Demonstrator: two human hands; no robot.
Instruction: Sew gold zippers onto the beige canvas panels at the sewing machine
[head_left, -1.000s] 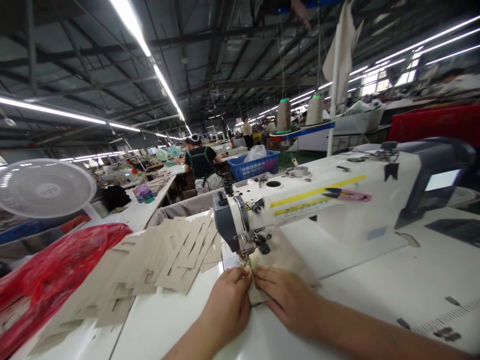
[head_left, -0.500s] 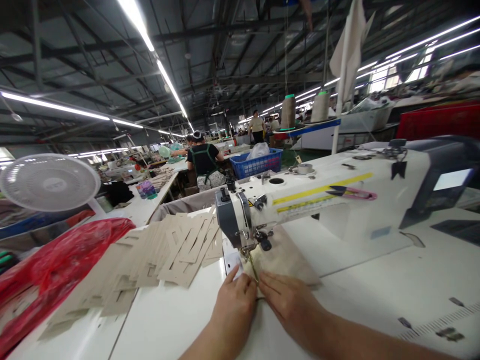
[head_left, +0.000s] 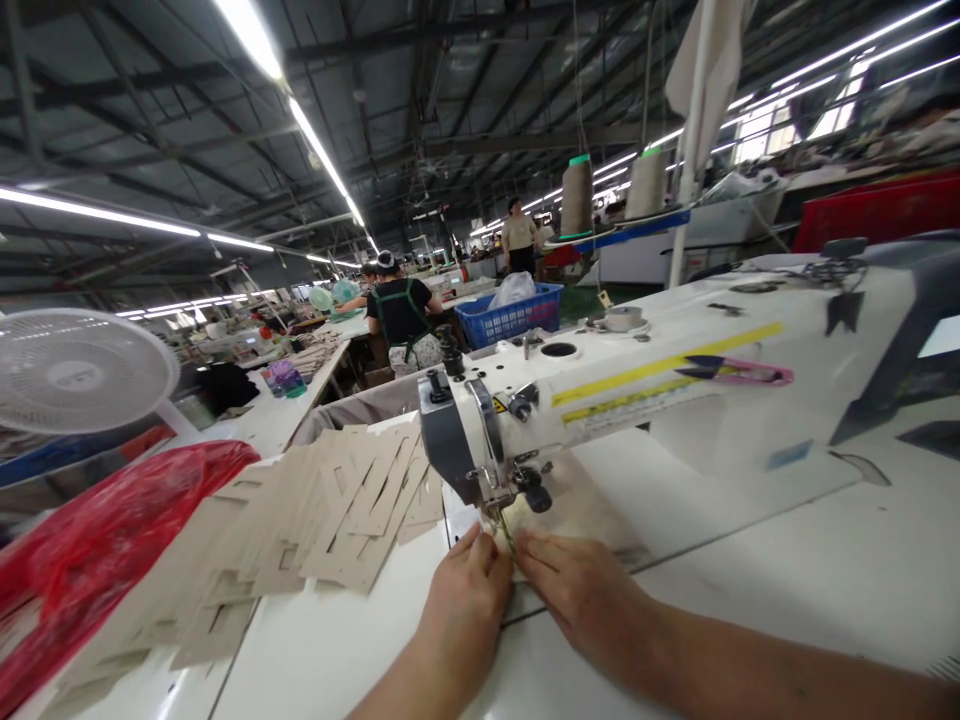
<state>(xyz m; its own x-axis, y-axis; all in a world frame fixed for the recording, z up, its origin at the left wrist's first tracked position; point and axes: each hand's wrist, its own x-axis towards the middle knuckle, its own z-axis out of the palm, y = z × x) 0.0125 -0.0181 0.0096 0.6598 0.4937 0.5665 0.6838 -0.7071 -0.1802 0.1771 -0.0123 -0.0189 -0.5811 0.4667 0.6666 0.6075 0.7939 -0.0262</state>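
A light beige fabric piece (head_left: 592,505) lies under the head of a white sewing machine (head_left: 480,440), at the needle. My left hand (head_left: 469,590) is at the near left edge of the fabric, its fingers bent and pressed together on it. My right hand (head_left: 581,590) rests on the fabric to the right, fingers closed together, their tips close to the left hand's. Between the fingertips a narrow dark strip or slot runs toward the presser foot. The fabric edge under the fingers is mostly hidden.
Beige cut pieces (head_left: 322,510) lie overlapped at the left beside a red plastic bag (head_left: 135,530) and a white fan (head_left: 82,370). Pink-handled snips (head_left: 739,371) rest on the machine arm. Behind are a blue basket (head_left: 510,318), thread cones (head_left: 577,200) and people.
The view has shifted, so the machine looks slightly larger and nearer. Both hands stay at the needle area, with the fingers of the left drawn in a little more.
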